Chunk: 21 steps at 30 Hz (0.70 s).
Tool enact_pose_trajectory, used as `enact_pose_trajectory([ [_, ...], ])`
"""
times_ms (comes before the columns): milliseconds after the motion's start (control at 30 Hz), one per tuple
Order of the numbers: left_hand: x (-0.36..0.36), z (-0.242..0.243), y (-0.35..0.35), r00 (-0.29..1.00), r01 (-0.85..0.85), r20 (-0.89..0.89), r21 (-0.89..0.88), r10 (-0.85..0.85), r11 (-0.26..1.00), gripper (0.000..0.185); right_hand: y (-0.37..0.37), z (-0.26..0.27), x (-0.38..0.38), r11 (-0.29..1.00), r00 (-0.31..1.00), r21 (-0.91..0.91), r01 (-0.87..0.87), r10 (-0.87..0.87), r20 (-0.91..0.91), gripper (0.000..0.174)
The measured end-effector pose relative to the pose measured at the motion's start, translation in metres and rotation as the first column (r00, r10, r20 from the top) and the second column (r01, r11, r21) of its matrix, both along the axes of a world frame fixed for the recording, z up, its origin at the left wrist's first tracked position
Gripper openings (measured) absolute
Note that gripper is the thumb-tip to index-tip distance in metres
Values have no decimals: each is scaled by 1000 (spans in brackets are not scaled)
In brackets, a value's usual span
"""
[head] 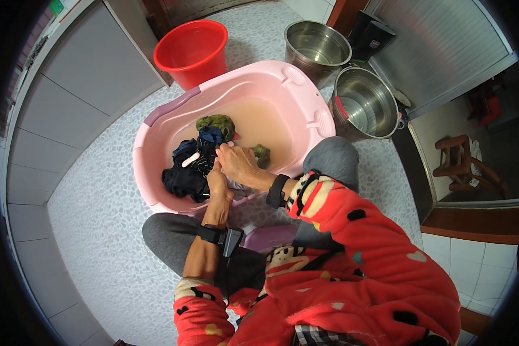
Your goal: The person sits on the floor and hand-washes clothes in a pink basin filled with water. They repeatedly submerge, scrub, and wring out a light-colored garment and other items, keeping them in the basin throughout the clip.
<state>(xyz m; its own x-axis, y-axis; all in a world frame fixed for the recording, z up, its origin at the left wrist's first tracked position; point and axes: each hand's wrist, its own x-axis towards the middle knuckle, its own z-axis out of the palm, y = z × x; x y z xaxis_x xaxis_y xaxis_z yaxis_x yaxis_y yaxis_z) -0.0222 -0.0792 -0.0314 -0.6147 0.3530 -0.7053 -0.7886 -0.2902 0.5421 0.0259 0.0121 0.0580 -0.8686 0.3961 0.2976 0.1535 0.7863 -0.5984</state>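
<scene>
A pink plastic baby bathtub [259, 71] with murky brownish water [264, 116] stands before my knees. Heaped wet laundry at its left includes a dark garment [184, 181], a black striped cloth [205, 158], a blue cloth [211, 135] and a green patterned cloth [218, 124]. A small pale pink object [190, 160], perhaps a brush or soap, lies on the dark heap. My left hand [219, 181] and my right hand [240, 163] meet at the heap's right side, pinching a garment mostly hidden under the fingers. Pale cloth [238, 189] shows below my right hand.
Behind the tub stand a red plastic bucket [192, 65] and two steel buckets, one upright [318, 43] and one with a red-gripped handle [365, 104]. Dark rubber boots [370, 36] lean by a ribbed glass door [441, 47]. A wooden chair [454, 162] is beyond the doorway.
</scene>
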Motion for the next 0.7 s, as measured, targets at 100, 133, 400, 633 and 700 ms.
enact_pose_trajectory([
  [100,1,1,1,993,0,-121,-71,-8,997,36,3,1,-2,998,988,-17,-65,67,140,24],
  [133,-4,3,-3,990,11,-141,-112,-27,994,34,1,-1,0,993,982,-30,-113,116,146,23],
  [400,-2,1,-2,999,21,33,60,-23,998,35,3,-26,-1,995,991,-99,-16,29,129,26],
  [633,-16,44,-6,993,-87,-61,189,100,978,31,46,-34,-21,803,821,-595,42,312,479,68],
  [700,-23,47,-11,989,-126,-59,150,136,981,23,55,-41,-22,629,810,-777,2,454,370,64],
])
